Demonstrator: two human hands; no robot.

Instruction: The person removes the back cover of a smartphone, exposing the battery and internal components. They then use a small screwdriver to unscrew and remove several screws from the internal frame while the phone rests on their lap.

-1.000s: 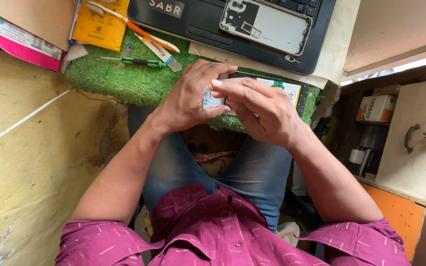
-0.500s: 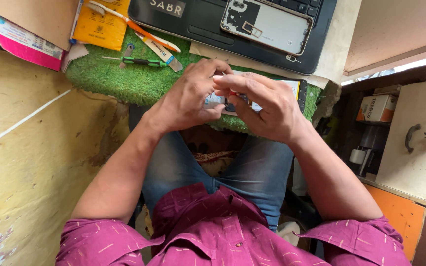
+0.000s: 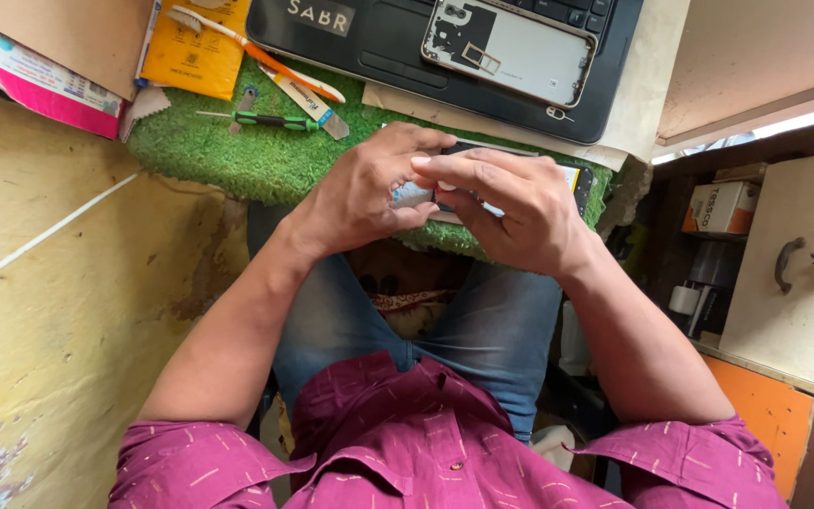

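Both hands, left hand (image 3: 355,193) and right hand (image 3: 511,212), are pinching one phone (image 3: 572,177) over the green mat (image 3: 266,160), beside one screwdriver (image 3: 270,120).

— What surrounds the workbench?
— A worn yellow wall (image 3: 40,311) with flaking paint at left, a cream cabinet door (image 3: 803,273) with a metal handle (image 3: 784,264) at right.

— And the light?
— Daylight through a gap (image 3: 774,121) above the cabinet.

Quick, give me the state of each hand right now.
Left hand: closed on the phone, gripping its left end.
Right hand: fingers curled over the phone's top; a firm grip cannot be told.
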